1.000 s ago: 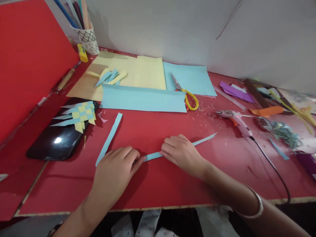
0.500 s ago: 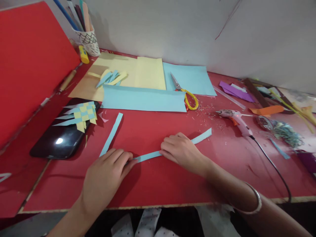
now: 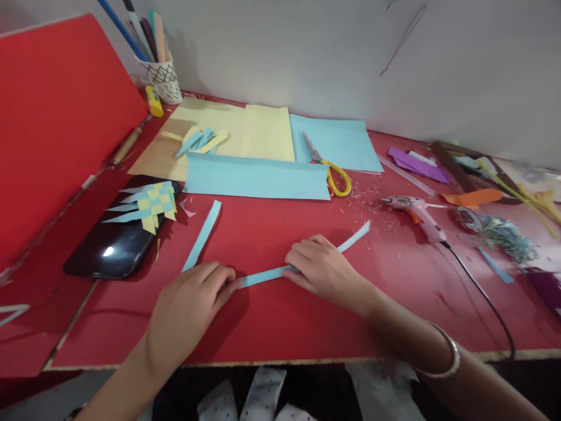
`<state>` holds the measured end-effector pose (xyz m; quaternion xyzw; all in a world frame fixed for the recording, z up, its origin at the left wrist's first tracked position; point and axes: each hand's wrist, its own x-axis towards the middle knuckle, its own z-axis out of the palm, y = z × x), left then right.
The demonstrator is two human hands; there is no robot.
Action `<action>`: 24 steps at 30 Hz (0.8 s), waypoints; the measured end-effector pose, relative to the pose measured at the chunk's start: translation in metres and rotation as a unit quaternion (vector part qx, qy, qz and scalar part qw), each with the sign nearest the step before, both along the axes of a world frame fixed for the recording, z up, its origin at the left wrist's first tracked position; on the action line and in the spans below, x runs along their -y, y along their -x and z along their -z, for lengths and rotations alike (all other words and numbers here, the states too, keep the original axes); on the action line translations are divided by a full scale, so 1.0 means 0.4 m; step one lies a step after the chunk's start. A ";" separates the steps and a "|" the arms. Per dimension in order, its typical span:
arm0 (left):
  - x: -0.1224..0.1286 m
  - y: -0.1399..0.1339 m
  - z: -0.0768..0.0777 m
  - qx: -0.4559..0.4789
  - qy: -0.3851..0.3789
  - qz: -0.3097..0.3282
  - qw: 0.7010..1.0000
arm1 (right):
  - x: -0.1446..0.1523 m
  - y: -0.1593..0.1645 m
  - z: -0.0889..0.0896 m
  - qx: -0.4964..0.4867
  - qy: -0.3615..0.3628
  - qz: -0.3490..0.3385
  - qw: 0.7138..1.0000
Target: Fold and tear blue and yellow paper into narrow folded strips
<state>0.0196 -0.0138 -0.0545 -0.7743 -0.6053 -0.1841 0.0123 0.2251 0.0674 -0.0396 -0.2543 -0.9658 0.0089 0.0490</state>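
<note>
While a red tabletop [image 3: 272,333] is stretching below us, a wide blue sheet [image 3: 258,178] is lying across it. Left of that sheet, a black phone [image 3: 109,251] is resting. In front of the sheet, our left hand [image 3: 188,310] is pinching a narrow blue strip [image 3: 263,277], and our right hand [image 3: 322,269], its fingers curled, is pinching the same strip farther right. Scissors [image 3: 315,155] are lying at the sheet's right end, and a glue gun [image 3: 418,215] is lying farther right of it. Left of the sheet, a woven paper piece [image 3: 153,202] is sitting on the phone. In front of the sheet's left end, a loose strip [image 3: 202,237] is running behind our left hand.
</note>
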 end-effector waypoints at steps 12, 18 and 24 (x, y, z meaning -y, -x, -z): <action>0.002 -0.022 0.003 0.048 -0.032 0.016 0.998 | 0.034 0.059 0.037 -0.048 -0.006 -0.039 0.998; 0.018 -0.006 0.008 0.073 -0.028 -0.009 0.997 | 0.025 0.063 0.024 -0.016 0.040 -0.025 0.999; 0.018 -0.009 0.009 0.077 -0.012 -0.014 0.997 | 0.022 0.068 0.019 -0.012 0.057 -0.011 0.998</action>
